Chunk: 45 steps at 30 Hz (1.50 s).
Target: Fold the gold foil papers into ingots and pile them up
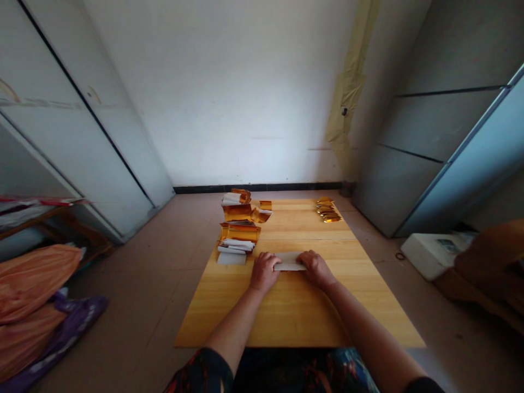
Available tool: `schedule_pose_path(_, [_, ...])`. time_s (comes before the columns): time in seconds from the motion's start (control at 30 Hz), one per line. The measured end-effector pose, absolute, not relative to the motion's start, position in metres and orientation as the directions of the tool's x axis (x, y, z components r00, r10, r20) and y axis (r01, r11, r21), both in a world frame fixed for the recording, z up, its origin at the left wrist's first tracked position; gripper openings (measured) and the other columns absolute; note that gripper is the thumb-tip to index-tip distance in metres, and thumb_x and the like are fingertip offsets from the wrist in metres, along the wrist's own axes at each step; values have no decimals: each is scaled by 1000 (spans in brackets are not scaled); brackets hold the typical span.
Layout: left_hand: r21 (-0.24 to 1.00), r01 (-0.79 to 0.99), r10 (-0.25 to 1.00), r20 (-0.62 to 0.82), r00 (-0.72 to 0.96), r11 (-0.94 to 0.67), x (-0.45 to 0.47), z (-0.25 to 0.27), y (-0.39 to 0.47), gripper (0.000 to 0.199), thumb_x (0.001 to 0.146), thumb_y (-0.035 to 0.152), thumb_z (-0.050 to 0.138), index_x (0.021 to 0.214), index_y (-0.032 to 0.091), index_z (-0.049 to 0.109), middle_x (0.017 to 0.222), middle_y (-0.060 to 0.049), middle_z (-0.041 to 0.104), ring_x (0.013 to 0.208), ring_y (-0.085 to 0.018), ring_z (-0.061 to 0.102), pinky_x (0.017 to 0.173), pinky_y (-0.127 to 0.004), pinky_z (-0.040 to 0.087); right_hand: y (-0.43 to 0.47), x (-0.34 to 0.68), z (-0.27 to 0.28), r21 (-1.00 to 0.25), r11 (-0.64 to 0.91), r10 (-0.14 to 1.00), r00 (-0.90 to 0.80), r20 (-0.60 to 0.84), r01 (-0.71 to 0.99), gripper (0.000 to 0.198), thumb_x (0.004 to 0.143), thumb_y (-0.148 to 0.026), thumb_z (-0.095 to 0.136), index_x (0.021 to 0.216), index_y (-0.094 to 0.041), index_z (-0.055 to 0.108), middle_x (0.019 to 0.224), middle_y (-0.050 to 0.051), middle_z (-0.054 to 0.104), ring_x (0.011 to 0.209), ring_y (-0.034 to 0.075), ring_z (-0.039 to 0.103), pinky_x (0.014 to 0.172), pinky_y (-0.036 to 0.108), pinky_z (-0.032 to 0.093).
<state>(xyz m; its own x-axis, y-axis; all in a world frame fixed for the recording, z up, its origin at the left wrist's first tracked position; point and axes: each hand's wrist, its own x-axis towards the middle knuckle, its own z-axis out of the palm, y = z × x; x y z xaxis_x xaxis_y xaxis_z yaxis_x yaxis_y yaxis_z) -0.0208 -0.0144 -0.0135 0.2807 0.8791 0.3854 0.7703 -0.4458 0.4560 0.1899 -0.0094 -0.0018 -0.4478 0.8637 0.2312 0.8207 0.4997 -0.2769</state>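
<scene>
A greyish-white sheet of paper (289,261), folded or curled along its near edge, lies on the wooden table between my hands. My left hand (265,268) is closed on the sheet's left end, fingers bent over it. At the right end, my right hand (316,267) grips the same sheet with curled fingers. To the left of my left hand lie stacks of gold foil paper (240,232) with white backs showing. One pale sheet (231,258) sticks out at the near end of those stacks.
On the wooden table (303,322), a row of folded gold pieces (327,209) sits at the far right. A smaller gold scrap (265,205) lies near the far edge. Orange and purple bags (36,305) are on the floor at left; a white box (429,252) stands at right.
</scene>
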Motion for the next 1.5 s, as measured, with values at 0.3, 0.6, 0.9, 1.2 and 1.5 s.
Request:
schedule_pose_path(0.3, [425, 772, 874, 340, 348, -473, -24, -4, -19, 29, 66, -1, 55, 77, 23, 68, 85, -2, 65, 88, -18, 55, 76, -30, 39, -21, 191, 9, -131, 546, 835, -525, 163, 827, 19, 79, -11, 49, 89, -19, 63, 93, 7, 60, 90, 19, 48, 75, 28, 34])
schedule_pose_path(0.6, [294, 742, 787, 369, 494, -603, -36, -9, -25, 33, 70, 6, 54, 89, 27, 70, 100, -2, 65, 96, -19, 56, 82, -34, 42, -38, 198, 11, -133, 584, 810, -562, 171, 801, 28, 79, -18, 51, 105, -21, 62, 104, 8, 60, 98, 21, 47, 82, 32, 33])
schedule_pose_path(0.9, [289, 745, 793, 327, 514, -602, -35, 0, -24, 25, 76, 13, 54, 87, 27, 72, 100, -2, 66, 95, -18, 57, 83, -33, 43, -50, 202, 13, -158, 598, 797, -562, 218, 786, 45, 86, -50, 49, 118, -20, 58, 115, 12, 58, 103, 25, 47, 86, 37, 34])
schedule_pose_path(1.2, [178, 841, 826, 371, 424, -511, -10, 1, -34, 9, 80, 17, 60, 72, 20, 63, 87, -5, 61, 91, -21, 52, 78, -36, 37, -50, 201, 4, -135, 538, 831, -496, 251, 832, 34, 89, -38, 49, 117, -24, 59, 122, 10, 56, 107, 25, 48, 87, 37, 34])
schedule_pose_path(1.5, [154, 806, 801, 316, 508, -572, 1, -2, -38, 15, 86, 15, 52, 78, 22, 63, 81, -4, 57, 83, -19, 51, 72, -32, 39, -35, 189, 11, -210, 459, 880, -408, 244, 864, 18, 88, -25, 49, 88, -23, 67, 102, 7, 63, 95, 20, 52, 80, 31, 38])
